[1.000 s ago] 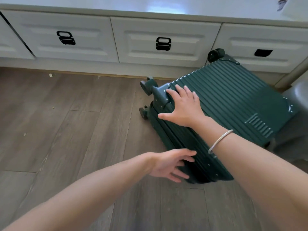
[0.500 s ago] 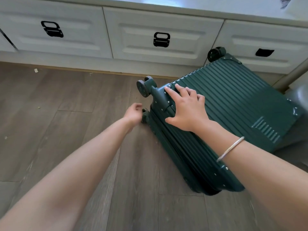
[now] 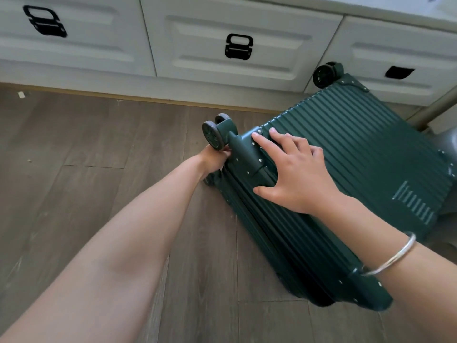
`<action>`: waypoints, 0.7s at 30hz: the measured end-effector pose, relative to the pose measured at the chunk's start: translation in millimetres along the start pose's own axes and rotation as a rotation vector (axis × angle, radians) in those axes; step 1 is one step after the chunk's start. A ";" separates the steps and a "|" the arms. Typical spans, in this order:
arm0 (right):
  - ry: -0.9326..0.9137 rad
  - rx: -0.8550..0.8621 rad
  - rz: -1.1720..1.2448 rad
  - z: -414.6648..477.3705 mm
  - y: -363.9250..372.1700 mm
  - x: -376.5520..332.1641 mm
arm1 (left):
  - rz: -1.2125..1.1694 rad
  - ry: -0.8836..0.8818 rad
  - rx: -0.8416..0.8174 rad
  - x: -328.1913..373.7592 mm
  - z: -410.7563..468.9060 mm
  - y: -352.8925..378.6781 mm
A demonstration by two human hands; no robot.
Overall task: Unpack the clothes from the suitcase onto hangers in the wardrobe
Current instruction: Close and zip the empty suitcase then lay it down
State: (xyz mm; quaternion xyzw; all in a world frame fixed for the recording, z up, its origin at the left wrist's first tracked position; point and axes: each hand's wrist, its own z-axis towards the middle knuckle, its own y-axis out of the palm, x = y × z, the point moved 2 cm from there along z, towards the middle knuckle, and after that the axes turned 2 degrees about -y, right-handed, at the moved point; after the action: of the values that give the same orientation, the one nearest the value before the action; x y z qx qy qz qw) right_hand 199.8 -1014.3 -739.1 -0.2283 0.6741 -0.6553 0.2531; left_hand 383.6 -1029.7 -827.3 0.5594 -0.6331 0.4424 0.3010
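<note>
A dark green ribbed suitcase (image 3: 351,154) lies closed on the wooden floor, tilted, with its wheels toward the drawers. My right hand (image 3: 294,174) rests on its near top corner, fingers spread over the lid and thumb on the side wall. My left hand (image 3: 214,158) is at the wheeled end, just under the front wheel (image 3: 212,136), its fingers curled against the corner of the case and mostly hidden. No clothes, hangers or wardrobe are in view.
White drawer fronts (image 3: 237,48) with black handles run along the back, close behind the suitcase. A second wheel (image 3: 326,74) almost touches them. A grey object (image 3: 445,149) and a slanted metal leg (image 3: 437,107) stand at the right. Wooden floor (image 3: 86,181) stretches left.
My left hand moved from the suitcase's near side up to its wheeled end. My right hand stayed on the top corner. The view came closer.
</note>
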 end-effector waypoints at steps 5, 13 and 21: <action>-0.012 -0.050 0.094 -10.9 2.7 3.0 | 0.120 0.026 0.002 -5.0 0.8 -5.8; 0.091 0.100 0.206 -37.1 10.7 3.4 | 0.092 0.064 0.157 -23.7 -19.0 -12.6; 0.091 0.084 0.203 -12.2 6.4 -17.5 | 0.173 0.054 0.357 -42.9 -43.7 -19.0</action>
State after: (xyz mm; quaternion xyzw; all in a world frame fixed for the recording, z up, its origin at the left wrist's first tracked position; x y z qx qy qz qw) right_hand 205.5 -993.5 -744.5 -0.1180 0.6764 -0.6637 0.2967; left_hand 405.4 -971.2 -842.1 0.5354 -0.5818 0.5867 0.1751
